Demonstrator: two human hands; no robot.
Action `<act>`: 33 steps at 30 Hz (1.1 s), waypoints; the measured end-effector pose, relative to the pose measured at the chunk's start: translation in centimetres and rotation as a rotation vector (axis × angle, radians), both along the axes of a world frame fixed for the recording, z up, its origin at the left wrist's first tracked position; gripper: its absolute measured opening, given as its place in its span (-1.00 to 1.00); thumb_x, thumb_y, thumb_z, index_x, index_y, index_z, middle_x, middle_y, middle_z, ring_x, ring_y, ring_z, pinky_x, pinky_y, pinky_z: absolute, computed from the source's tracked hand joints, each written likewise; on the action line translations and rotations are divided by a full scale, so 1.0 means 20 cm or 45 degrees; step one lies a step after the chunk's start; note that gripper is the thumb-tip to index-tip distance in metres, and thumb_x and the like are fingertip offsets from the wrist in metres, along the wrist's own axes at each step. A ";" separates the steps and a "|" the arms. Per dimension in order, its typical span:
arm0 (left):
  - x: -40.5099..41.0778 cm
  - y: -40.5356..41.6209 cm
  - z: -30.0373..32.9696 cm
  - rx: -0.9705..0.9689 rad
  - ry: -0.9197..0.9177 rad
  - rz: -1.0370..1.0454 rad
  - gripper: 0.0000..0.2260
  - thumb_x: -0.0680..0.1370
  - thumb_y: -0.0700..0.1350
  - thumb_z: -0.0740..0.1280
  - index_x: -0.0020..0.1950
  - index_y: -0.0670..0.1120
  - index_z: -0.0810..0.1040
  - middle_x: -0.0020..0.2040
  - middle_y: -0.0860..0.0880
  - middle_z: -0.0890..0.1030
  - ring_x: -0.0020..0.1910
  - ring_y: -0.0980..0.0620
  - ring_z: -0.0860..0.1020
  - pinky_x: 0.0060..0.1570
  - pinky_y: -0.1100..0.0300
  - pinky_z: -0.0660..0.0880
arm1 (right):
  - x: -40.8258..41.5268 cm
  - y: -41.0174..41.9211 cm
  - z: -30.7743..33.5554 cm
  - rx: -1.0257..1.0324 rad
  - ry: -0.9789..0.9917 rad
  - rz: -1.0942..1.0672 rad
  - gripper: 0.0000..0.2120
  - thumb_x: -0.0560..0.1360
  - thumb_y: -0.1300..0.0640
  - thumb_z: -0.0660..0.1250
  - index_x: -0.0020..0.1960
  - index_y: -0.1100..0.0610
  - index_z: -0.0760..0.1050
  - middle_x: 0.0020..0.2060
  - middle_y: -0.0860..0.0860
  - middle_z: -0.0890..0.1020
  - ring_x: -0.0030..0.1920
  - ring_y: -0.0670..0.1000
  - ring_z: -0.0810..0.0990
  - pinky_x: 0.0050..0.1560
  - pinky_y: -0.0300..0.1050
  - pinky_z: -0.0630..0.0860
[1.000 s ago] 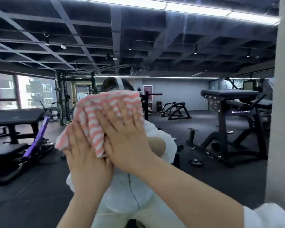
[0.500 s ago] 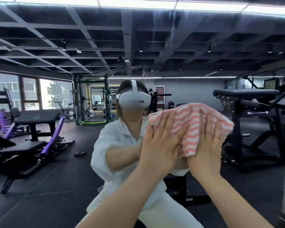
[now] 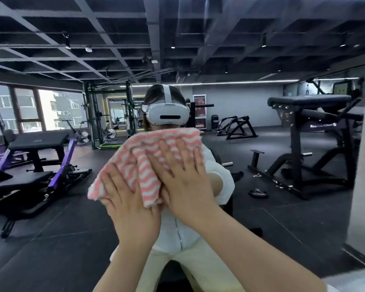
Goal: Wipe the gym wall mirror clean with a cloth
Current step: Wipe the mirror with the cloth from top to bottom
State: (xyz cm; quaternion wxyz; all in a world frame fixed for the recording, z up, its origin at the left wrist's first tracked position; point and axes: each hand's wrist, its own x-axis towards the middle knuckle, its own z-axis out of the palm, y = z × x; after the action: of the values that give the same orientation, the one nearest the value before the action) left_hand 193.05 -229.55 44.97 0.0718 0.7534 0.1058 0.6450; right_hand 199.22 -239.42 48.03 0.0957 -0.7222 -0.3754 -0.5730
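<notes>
Mirror (image 3: 261, 186) under cloth (image 3: 148, 157), both hands pressing.

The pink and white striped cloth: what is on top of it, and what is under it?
Both hands, left and right, press flat on the cloth. Under it is the mirror; the glass and part of the reflected person there are covered.

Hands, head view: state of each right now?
Left hand: open, flat fingers pressing the striped cloth against the mirror.
Right hand: open, fingers spread, pressing the same cloth.
</notes>
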 end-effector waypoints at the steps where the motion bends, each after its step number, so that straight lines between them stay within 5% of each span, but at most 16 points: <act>1: 0.02 -0.04 0.02 -0.051 -0.004 -0.022 -0.15 0.38 0.01 0.11 0.50 0.13 -0.40 0.36 -0.54 0.21 0.33 -0.57 0.19 0.05 -0.55 0.21 | 0.02 -0.04 0.00 -0.010 -0.002 -0.006 -0.42 0.51 -0.06 0.11 0.50 0.00 0.15 0.50 0.07 0.22 0.50 0.24 0.10 0.47 0.28 -0.02; 6: 0.15 -0.23 0.02 0.164 0.216 -0.050 -0.31 0.42 0.10 0.12 0.50 0.05 -0.06 0.45 -0.29 0.10 0.43 -0.28 0.09 0.14 -0.41 0.32 | 0.15 -0.32 -0.10 0.131 0.116 -0.205 -0.40 0.51 -0.08 0.10 0.50 0.10 0.10 0.50 0.11 0.12 0.49 0.28 0.04 0.45 0.28 -0.05; 11: 0.20 -0.25 -0.05 0.568 0.320 -0.162 -0.46 0.51 0.05 0.14 0.50 0.06 0.18 0.53 -0.18 0.07 0.55 -0.08 -0.14 0.39 -0.08 -0.03 | 0.13 -0.40 -0.21 0.388 0.412 -0.315 -0.33 0.43 -0.08 0.07 0.46 0.21 0.15 0.48 0.20 0.13 0.45 0.35 0.04 0.32 0.43 0.20; 14: 0.13 -0.14 -0.14 0.492 0.290 -0.144 -0.49 0.51 0.04 0.11 0.46 0.00 0.23 0.50 -0.18 0.12 0.55 -0.06 -0.12 0.35 -0.09 0.05 | 0.06 -0.26 -0.22 0.236 0.548 -0.339 -0.29 0.46 -0.13 -0.02 0.54 0.15 0.06 0.52 0.23 0.08 0.49 0.38 -0.09 0.39 0.45 0.01; 16: 0.06 -0.05 -0.23 0.379 0.267 -0.068 -0.42 0.49 0.04 0.11 0.51 -0.03 0.16 0.47 -0.23 0.14 0.52 -0.15 0.02 0.25 -0.11 0.14 | -0.01 -0.15 -0.28 0.016 0.521 -0.304 -0.31 0.49 -0.13 -0.08 0.57 0.08 -0.05 0.55 0.20 0.01 0.50 0.38 -0.12 0.43 0.41 -0.07; 18: -0.03 0.02 -0.35 0.242 0.257 -0.030 -0.34 0.53 0.07 0.07 0.58 -0.02 -0.10 0.45 -0.28 0.14 0.45 -0.24 0.12 0.24 -0.16 0.12 | -0.07 -0.05 -0.36 -0.027 0.396 -0.094 -0.39 0.49 -0.08 0.04 0.51 0.04 0.08 0.52 0.13 0.09 0.49 0.35 0.02 0.44 0.35 -0.07; 24: -0.04 0.01 -0.48 0.060 0.259 -0.092 -0.21 0.46 0.01 0.14 0.56 -0.02 -0.27 0.48 -0.29 -0.02 0.49 -0.25 -0.08 0.36 -0.18 -0.06 | -0.06 -0.09 -0.43 -0.124 0.108 -0.034 -0.37 0.48 -0.12 0.05 0.49 0.09 0.12 0.48 0.08 0.15 0.47 0.29 0.08 0.46 0.25 -0.10; 28: 0.09 -0.16 -0.49 0.301 0.371 -0.141 -0.29 0.42 -0.12 0.24 0.51 0.01 -0.01 0.51 -0.22 -0.07 0.49 -0.18 -0.10 0.30 -0.18 0.03 | 0.07 -0.33 -0.59 0.031 0.245 -0.143 -0.37 0.49 -0.02 0.08 0.50 0.22 0.12 0.48 0.16 0.17 0.45 0.37 0.09 0.40 0.34 0.04; 33: 0.11 -0.25 -0.76 0.675 0.566 -0.113 -0.31 0.45 -0.04 0.12 0.56 -0.03 -0.04 0.56 -0.15 -0.19 0.55 -0.14 -0.14 0.46 -0.14 -0.09 | 0.01 -0.42 -0.91 0.077 0.375 -0.166 -0.33 0.51 0.17 0.06 0.54 0.34 -0.07 0.53 0.27 0.01 0.51 0.35 -0.04 0.36 0.40 0.15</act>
State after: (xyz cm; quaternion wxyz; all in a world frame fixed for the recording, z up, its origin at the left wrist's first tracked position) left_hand 195.20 -234.49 29.83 -0.1233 0.8717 -0.0854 0.4666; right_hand 199.33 -247.81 29.79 0.1341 -0.8179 -0.2924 -0.4770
